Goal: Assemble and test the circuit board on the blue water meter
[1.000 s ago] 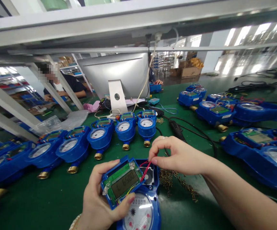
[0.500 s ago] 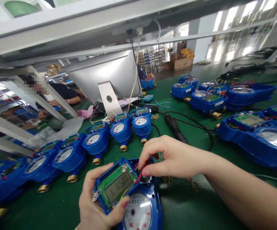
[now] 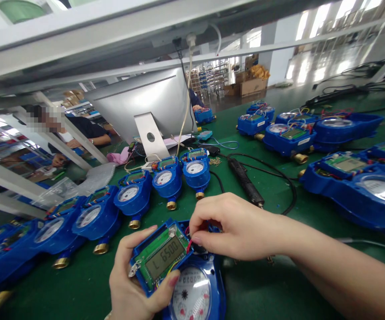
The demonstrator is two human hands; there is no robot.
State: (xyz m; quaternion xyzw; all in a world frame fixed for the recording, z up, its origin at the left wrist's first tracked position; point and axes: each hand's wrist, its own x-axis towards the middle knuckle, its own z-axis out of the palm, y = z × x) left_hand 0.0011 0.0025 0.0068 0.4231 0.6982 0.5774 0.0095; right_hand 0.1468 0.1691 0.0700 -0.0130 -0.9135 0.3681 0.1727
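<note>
A blue water meter (image 3: 195, 295) with a round white dial lies at the bottom centre of the green bench. My left hand (image 3: 130, 284) grips its lifted display module (image 3: 160, 257), a green board in a blue frame whose screen reads 6500. My right hand (image 3: 235, 226) reaches in from the right. Its fingertips pinch the red wires (image 3: 188, 244) at the module's right edge, over the meter's open compartment.
A row of blue meters (image 3: 135, 198) with brass ends runs left behind my hands, and more meters (image 3: 352, 182) crowd the right. A black soldering iron (image 3: 245, 182) with its cable lies between them. A monitor back (image 3: 148, 104) stands beyond; a seated person (image 3: 79, 129) works at far left.
My right hand has dropped from above the module down onto its right edge, taking the red wires lower. The view has shifted slightly, and the left hand keeps its hold.
</note>
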